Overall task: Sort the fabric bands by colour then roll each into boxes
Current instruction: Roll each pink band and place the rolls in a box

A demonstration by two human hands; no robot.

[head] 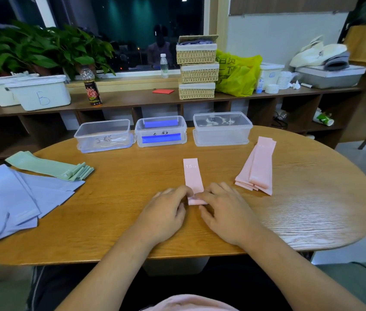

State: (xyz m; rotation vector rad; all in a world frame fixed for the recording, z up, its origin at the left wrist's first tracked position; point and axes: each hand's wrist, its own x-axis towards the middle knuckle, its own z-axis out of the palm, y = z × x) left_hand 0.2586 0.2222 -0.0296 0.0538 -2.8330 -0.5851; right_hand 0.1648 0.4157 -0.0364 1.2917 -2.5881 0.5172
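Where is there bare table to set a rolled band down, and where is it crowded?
Bare: between the green bands and the pink band the left hand and right hand pinch; right of the pink stack to the table edge. Crowded: lilac bands at left, clear boxes along the far edge.

Near end of pink band [192, 176] hidden under fingers [183, 191]; lilac bands [7, 198] cut off left.

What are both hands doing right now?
Left hand: pinching the rolled near end of the flat pink fabric band.
Right hand: pinching the same rolled end.
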